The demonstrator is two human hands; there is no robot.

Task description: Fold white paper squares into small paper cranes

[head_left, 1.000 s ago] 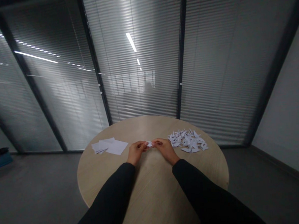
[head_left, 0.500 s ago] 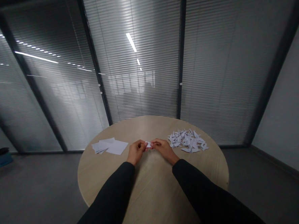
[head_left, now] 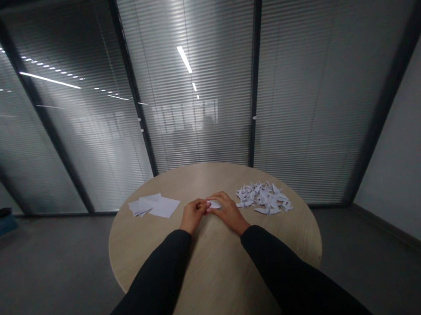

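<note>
Between my two hands, over the middle of the table, is a small piece of white paper [head_left: 214, 205], partly covered by my fingers. My left hand [head_left: 193, 214] pinches its left end between thumb and fingers. My right hand [head_left: 228, 212] curls around the other side, with its fingertips meeting those of the left at the paper. How the paper is folded is too small to tell. Right of my right hand lies a heap of small folded white paper pieces [head_left: 266, 199] with pointed ends. White paper sheets [head_left: 164, 207] lie overlapping to the left of my left hand.
The round wooden table [head_left: 211, 281] stands before a glass partition with blinds [head_left: 202, 143]. A blue container with a dark rim [head_left: 1, 225] is on the floor at the far left. A plain wall [head_left: 404, 174] rises on the right.
My right hand has shifted left and its fingers now reach over the paper to the left fingertips. The left hand has barely moved. Sheets and heap look the same.
</note>
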